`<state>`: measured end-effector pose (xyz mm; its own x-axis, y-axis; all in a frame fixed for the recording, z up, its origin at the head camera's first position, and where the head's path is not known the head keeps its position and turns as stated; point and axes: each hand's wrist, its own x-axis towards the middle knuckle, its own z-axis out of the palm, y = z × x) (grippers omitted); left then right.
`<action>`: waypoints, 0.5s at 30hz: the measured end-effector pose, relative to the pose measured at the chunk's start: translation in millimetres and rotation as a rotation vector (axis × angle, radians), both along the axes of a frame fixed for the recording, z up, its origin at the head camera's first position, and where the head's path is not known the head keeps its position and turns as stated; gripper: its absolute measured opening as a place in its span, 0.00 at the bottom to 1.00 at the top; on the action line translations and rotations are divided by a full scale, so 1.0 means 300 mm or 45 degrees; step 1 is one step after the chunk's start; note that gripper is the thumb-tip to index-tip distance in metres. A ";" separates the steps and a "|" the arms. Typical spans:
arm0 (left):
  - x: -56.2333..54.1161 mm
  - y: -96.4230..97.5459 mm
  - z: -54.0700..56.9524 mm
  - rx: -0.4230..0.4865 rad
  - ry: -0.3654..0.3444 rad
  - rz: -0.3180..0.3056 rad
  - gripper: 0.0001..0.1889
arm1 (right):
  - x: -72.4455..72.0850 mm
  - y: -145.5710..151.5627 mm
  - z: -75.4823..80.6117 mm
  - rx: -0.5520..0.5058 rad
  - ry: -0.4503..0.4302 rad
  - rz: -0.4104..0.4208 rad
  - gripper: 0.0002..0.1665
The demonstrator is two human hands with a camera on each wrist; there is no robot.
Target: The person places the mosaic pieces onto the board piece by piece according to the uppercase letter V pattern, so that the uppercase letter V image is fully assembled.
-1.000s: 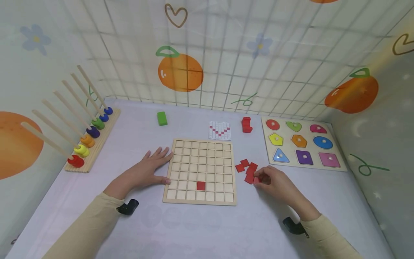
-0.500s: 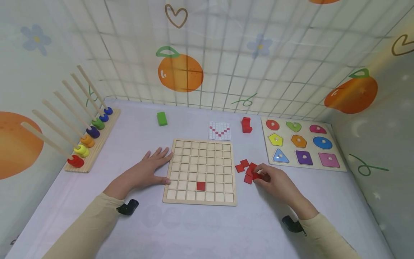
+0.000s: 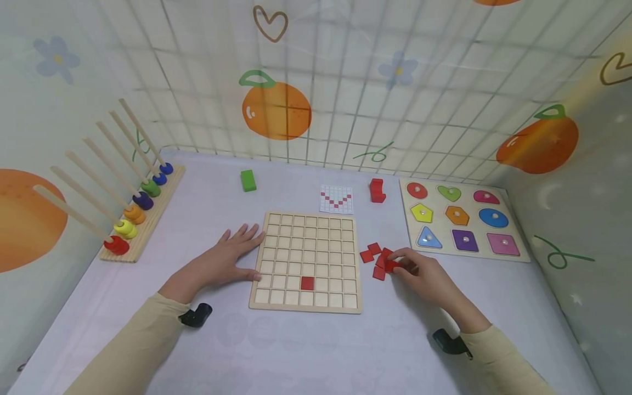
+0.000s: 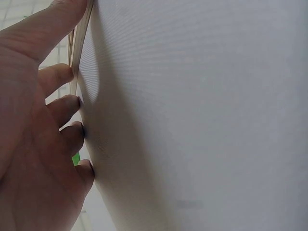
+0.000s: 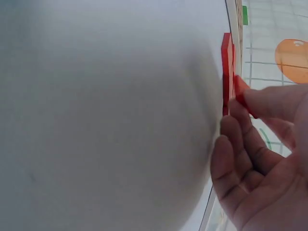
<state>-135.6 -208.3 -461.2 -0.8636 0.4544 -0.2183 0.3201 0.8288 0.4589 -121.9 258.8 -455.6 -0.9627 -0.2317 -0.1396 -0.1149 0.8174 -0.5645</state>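
A wooden grid board (image 3: pixel 316 255) lies mid-table, with one red square tile (image 3: pixel 307 283) in a cell of its second row from the front. My left hand (image 3: pixel 222 266) rests spread at the board's left side, thumb and fingertips on its edge. To the right of the board, several red tiles (image 3: pixel 379 273) lie in a loose, partly overlapping heap. Over that heap, my right hand (image 3: pixel 424 274) pinches a red tile (image 5: pixel 244 96) between thumb and finger; the right wrist view shows it tilted. Its other fingers are bent near the table.
Behind the board lies a pattern card (image 3: pixel 336 199). A red block (image 3: pixel 377 190) and a green block (image 3: pixel 248 180) stand farther back. At left is a wooden peg rack (image 3: pixel 148 219) with coloured rings; at right, a shape puzzle board (image 3: pixel 464 219).
My right fingers have shifted slightly over the heap and lifted a tile's edge; a tile in the heap has moved a little. My left hand and the grid board have stayed put.
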 end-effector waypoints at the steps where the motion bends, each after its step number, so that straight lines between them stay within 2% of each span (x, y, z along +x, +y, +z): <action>1: 0.000 0.000 0.000 -0.001 0.000 0.000 0.54 | -0.001 -0.001 0.001 -0.012 0.007 -0.005 0.18; 8: 0.001 0.001 0.003 0.004 0.000 -0.001 0.54 | -0.004 -0.022 0.005 -0.078 0.059 -0.027 0.18; 15: 0.003 0.002 0.003 0.010 0.007 -0.001 0.54 | -0.011 -0.061 0.001 -0.133 0.080 0.018 0.18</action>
